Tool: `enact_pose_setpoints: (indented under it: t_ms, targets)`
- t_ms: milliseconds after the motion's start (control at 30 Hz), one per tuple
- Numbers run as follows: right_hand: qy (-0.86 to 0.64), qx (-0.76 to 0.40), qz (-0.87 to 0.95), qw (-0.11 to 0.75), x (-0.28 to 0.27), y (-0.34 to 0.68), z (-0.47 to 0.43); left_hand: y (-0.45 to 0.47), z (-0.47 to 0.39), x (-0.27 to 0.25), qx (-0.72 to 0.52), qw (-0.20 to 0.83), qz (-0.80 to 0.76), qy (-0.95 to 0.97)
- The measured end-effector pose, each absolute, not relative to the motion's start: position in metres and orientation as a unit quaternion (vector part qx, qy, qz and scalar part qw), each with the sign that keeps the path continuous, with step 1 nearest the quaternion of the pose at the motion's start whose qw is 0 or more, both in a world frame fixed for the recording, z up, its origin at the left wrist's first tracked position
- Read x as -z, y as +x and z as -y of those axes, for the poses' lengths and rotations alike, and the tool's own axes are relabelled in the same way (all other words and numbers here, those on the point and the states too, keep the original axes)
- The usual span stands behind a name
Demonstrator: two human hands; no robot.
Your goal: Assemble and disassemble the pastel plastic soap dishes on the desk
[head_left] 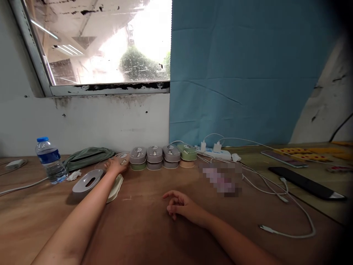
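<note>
My left hand (115,167) reaches to the back of the table, its fingers round a small pinkish oval case (123,159) at the left end of a row. Part of that case is hidden by the hand. To its right stand several similar oval cases, mauve-grey (138,155) and green (187,151), stacked two high with round stickers on top. Beside my left forearm lies a grey oval shell (87,182) with a slot. A pale cream-green piece (115,188) is partly covered by the forearm. My right hand (178,205) hovers over the tabletop, loosely curled, holding nothing.
On the left are a water bottle (51,162), a green pouch (88,157) and a crumpled tissue (74,175). On the right lie a power strip (224,154), white cables (299,213), a phone (284,159), a black device (306,183) and a blurred patch (220,179).
</note>
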State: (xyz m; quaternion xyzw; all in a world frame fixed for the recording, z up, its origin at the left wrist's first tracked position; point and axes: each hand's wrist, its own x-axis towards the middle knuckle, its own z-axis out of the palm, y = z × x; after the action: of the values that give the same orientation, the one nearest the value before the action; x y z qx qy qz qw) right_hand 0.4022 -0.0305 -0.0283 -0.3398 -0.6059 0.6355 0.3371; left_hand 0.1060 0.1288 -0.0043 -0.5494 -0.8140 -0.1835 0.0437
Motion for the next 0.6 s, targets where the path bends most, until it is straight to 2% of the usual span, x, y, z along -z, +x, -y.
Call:
enact_pose_setpoints:
  t_ms: [267, 600]
  targets:
    - [-0.336, -0.638, 0.600, 0.346, 0.029, 0.401, 0.029, 0.110, -0.129, 0.012, 0.190, 0.065, 0.809, -0.553]
    - [-0.332, -0.643, 0.595, 0.350, 0.029, 0.401, 0.029, 0.105, -0.124, -0.005, 0.213, 0.090, 0.769, -0.596]
